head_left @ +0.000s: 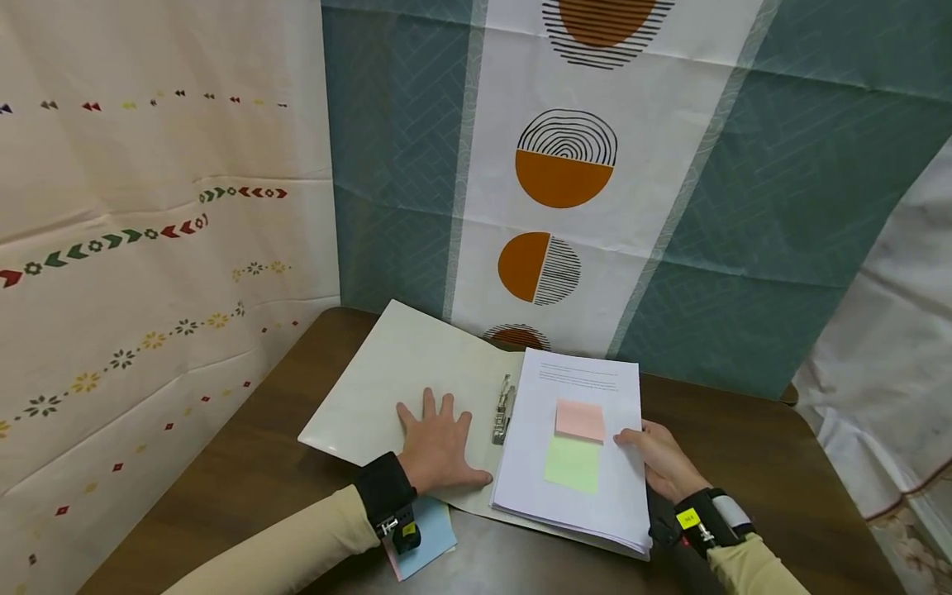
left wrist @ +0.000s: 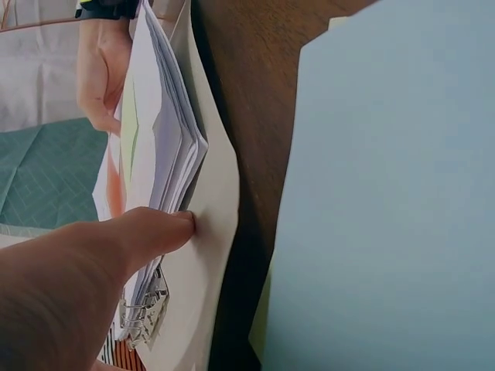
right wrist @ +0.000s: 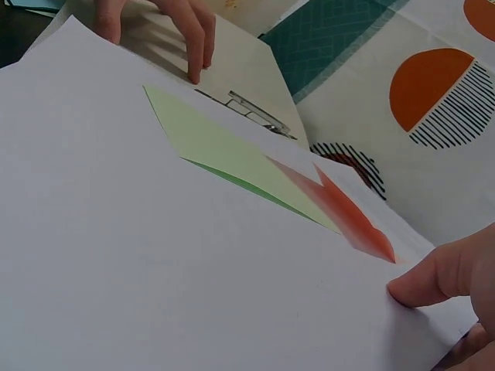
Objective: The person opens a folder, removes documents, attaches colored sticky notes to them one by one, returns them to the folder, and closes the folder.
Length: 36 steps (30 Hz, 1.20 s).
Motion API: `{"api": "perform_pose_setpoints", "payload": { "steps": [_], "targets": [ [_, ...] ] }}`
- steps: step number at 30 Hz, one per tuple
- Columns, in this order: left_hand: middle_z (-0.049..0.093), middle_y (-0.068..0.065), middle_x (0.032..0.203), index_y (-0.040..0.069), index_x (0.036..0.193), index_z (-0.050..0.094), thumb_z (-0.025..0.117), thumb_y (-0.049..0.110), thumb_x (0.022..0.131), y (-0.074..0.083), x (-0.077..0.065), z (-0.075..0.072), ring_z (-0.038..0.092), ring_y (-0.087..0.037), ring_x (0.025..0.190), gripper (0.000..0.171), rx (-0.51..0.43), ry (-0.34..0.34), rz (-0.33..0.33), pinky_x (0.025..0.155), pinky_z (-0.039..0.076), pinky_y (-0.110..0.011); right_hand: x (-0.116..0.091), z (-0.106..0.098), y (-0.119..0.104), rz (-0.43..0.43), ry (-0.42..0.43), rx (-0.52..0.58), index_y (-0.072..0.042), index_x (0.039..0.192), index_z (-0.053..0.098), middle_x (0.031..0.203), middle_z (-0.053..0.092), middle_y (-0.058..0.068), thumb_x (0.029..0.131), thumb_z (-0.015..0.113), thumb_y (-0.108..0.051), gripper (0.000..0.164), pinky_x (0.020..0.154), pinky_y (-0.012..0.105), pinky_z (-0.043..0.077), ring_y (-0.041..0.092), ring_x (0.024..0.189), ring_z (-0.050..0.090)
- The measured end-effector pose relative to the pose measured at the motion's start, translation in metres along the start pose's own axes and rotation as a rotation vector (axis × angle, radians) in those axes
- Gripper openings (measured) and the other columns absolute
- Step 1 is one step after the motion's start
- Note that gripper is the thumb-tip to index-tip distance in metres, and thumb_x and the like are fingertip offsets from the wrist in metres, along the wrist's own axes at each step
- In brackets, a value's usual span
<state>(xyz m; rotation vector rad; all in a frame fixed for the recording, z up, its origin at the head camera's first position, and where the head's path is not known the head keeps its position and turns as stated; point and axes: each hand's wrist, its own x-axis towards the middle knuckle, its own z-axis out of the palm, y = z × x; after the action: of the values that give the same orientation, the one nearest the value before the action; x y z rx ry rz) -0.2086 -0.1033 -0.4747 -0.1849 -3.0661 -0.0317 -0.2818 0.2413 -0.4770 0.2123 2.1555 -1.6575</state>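
Observation:
A white ring binder (head_left: 424,355) lies spread on the table, its metal clip (head_left: 503,409) along the middle. My left hand (head_left: 439,442) rests with fingers splayed on the bare inside cover. On the other side, my right hand (head_left: 662,459) pinches the right edge of a stack of white paper (head_left: 521,463), thumb on top and fingers beneath. Printed lines run across the top of the uppermost sheet. Stuck on that sheet are a pink sticky note (head_left: 580,420) and, just below it, a green sticky note (head_left: 571,464). In the right wrist view, the green note's (right wrist: 232,158) lower edge lifts off the paper.
Light blue paper (head_left: 427,537) with pink and yellowish edges peeking out lies under my left wrist at the table's front. The brown table (head_left: 759,479) extends right of the binder. A patterned curtain (head_left: 402,165) hangs directly behind the table, and a cream cloth (head_left: 186,330) hangs on the left.

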Motion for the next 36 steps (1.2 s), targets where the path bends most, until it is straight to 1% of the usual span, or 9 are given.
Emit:
{"api": "perform_pose_setpoints", "payload": {
  "steps": [9, 14, 16, 19, 22, 24, 27, 32, 36],
  "targets": [
    [0.053, -0.021, 0.139, 0.016, 0.131, 0.065, 0.073, 0.083, 0.06, 0.001, -0.003, -0.002, 0.038, -0.055, 0.141, 0.098, -0.007, 0.01, 0.019, 0.096, 0.029, -0.086, 0.015, 0.011, -0.003, 0.039, 0.019, -0.051, 0.004, 0.153, 0.028, 0.151, 0.04, 0.022, 0.096, 0.056, -0.016, 0.067, 0.092, 0.031, 0.047, 0.032, 0.122, 0.048],
    [0.052, -0.021, 0.141, 0.016, 0.134, 0.064, 0.073, 0.082, 0.062, 0.0, -0.006, -0.005, 0.038, -0.054, 0.142, 0.098, -0.019, -0.007, 0.038, 0.096, 0.029, -0.087, 0.015, 0.011, -0.005, 0.045, 0.005, -0.097, 0.005, 0.152, 0.03, 0.149, 0.043, 0.023, 0.098, 0.054, -0.017, 0.063, 0.093, 0.033, 0.05, 0.033, 0.12, 0.052],
    [0.051, -0.021, 0.143, 0.016, 0.135, 0.063, 0.073, 0.081, 0.062, -0.001, -0.007, -0.006, 0.038, -0.054, 0.142, 0.098, -0.021, -0.015, 0.043, 0.097, 0.028, -0.087, 0.013, 0.009, -0.007, 0.034, 0.016, -0.183, 0.006, 0.148, 0.037, 0.143, 0.048, 0.024, 0.099, 0.053, -0.022, 0.059, 0.089, 0.034, 0.052, 0.031, 0.116, 0.054],
    [0.051, -0.02, 0.143, 0.016, 0.136, 0.063, 0.073, 0.08, 0.062, -0.001, -0.006, -0.006, 0.037, -0.053, 0.142, 0.098, -0.016, -0.016, 0.046, 0.097, 0.028, -0.087, 0.008, 0.002, -0.013, -0.032, 0.046, -0.389, 0.01, 0.145, 0.041, 0.139, 0.051, 0.029, 0.1, 0.055, -0.031, 0.062, 0.082, 0.038, 0.058, 0.031, 0.11, 0.06],
    [0.052, -0.02, 0.141, 0.017, 0.135, 0.064, 0.074, 0.081, 0.061, -0.001, -0.005, -0.006, 0.038, -0.053, 0.142, 0.098, -0.007, -0.011, 0.045, 0.096, 0.029, -0.087, 0.001, -0.006, -0.019, -0.073, 0.088, -0.546, 0.013, 0.142, 0.043, 0.13, 0.056, 0.032, 0.098, 0.058, -0.036, 0.067, 0.073, 0.039, 0.062, 0.027, 0.094, 0.067],
    [0.052, -0.02, 0.141, 0.017, 0.135, 0.064, 0.074, 0.081, 0.061, -0.001, -0.004, -0.005, 0.038, -0.053, 0.142, 0.098, -0.006, -0.011, 0.044, 0.096, 0.029, -0.087, -0.003, -0.013, -0.023, -0.084, 0.08, -0.558, 0.014, 0.142, 0.042, 0.122, 0.06, 0.031, 0.099, 0.059, -0.035, 0.068, 0.07, 0.038, 0.062, 0.024, 0.082, 0.068],
    [0.053, -0.02, 0.141, 0.017, 0.134, 0.064, 0.074, 0.081, 0.061, -0.001, -0.004, -0.005, 0.038, -0.053, 0.142, 0.098, -0.009, -0.011, 0.042, 0.096, 0.029, -0.087, -0.005, -0.021, -0.028, -0.073, 0.076, -0.511, 0.013, 0.141, 0.044, 0.109, 0.064, 0.024, 0.1, 0.058, -0.032, 0.063, 0.068, 0.034, 0.062, 0.02, 0.072, 0.066],
    [0.052, -0.021, 0.141, 0.016, 0.134, 0.064, 0.075, 0.08, 0.061, 0.0, -0.005, -0.008, 0.037, -0.053, 0.143, 0.098, -0.014, -0.028, 0.038, 0.096, 0.028, -0.088, 0.0, -0.028, -0.037, -0.116, 0.073, -0.486, 0.011, 0.142, 0.044, 0.114, 0.064, 0.027, 0.101, 0.054, -0.024, 0.055, 0.073, 0.034, 0.062, 0.02, 0.076, 0.068],
    [0.052, -0.021, 0.141, 0.016, 0.134, 0.064, 0.075, 0.08, 0.061, 0.001, -0.004, -0.007, 0.037, -0.052, 0.143, 0.098, -0.014, -0.024, 0.038, 0.096, 0.028, -0.088, 0.012, -0.036, -0.052, -0.174, 0.058, -0.5, 0.008, 0.145, 0.044, 0.123, 0.059, 0.029, 0.102, 0.049, -0.019, 0.051, 0.079, 0.036, 0.061, 0.026, 0.09, 0.066]
  ]
}}
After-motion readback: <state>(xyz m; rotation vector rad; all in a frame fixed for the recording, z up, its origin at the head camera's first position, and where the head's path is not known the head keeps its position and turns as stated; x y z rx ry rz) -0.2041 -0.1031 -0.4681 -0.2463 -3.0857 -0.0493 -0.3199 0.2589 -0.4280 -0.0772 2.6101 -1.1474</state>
